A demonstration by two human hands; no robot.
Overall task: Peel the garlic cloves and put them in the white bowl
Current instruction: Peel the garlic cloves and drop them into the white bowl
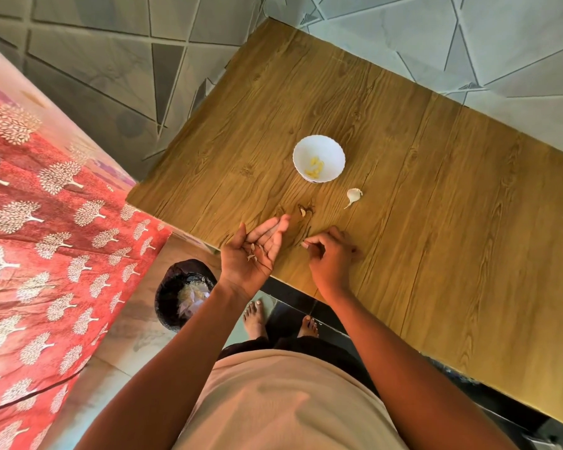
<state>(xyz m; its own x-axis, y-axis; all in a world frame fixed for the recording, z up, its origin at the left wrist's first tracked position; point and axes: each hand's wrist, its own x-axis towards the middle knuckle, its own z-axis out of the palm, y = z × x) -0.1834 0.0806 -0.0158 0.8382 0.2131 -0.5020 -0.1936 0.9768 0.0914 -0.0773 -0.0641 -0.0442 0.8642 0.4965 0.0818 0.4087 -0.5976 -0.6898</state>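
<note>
Left hand cups skins; white bowl holds peeled cloves.

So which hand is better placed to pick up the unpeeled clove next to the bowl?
Probably the right hand: it rests on the table nearer the unpeeled garlic clove. The left hand lies palm-up, cupping peel scraps.

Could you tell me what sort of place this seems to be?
Probably a room in a home: a wood-grain table stands beside a bed with a red tree-print cover, and a small bin sits on the tiled floor.
</note>
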